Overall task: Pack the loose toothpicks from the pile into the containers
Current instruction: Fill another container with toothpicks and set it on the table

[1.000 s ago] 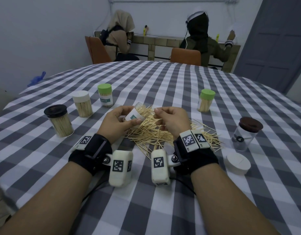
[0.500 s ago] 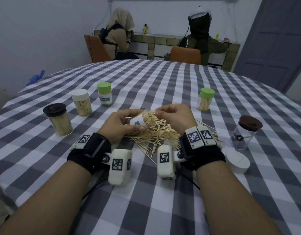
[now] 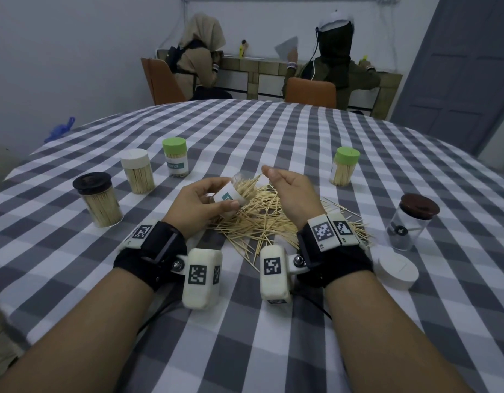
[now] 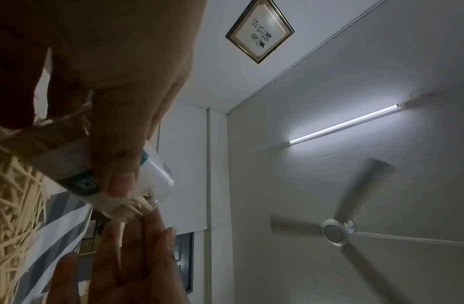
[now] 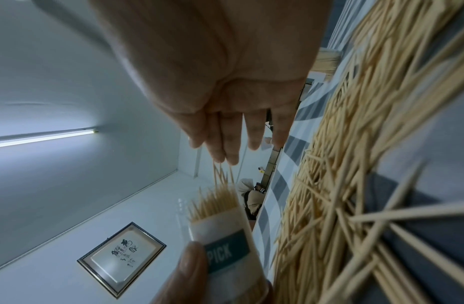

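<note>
My left hand (image 3: 198, 204) grips a clear container (image 3: 227, 196) with a white and teal label, tilted with its mouth up and to the right. Toothpicks bristle out of that mouth. My right hand (image 3: 269, 175) is just right of the mouth and pinches a few toothpicks (image 5: 223, 172) whose lower ends sit among those in the container (image 5: 225, 236). The loose pile (image 3: 259, 222) lies on the checked cloth under and between both hands. In the left wrist view my thumb lies across the container's label (image 4: 108, 170).
On the left stand three filled jars: black lid (image 3: 99, 202), white lid (image 3: 137, 175), green lid (image 3: 175, 161). On the right are a green-lidded jar (image 3: 344, 167), a brown-lidded clear jar (image 3: 412, 225) and a loose white lid (image 3: 397, 269). Two people sit at a far desk.
My right hand rose from the pile to the container's mouth with a few toothpicks pinched. My left hand lifted the container slightly and kept it tilted.
</note>
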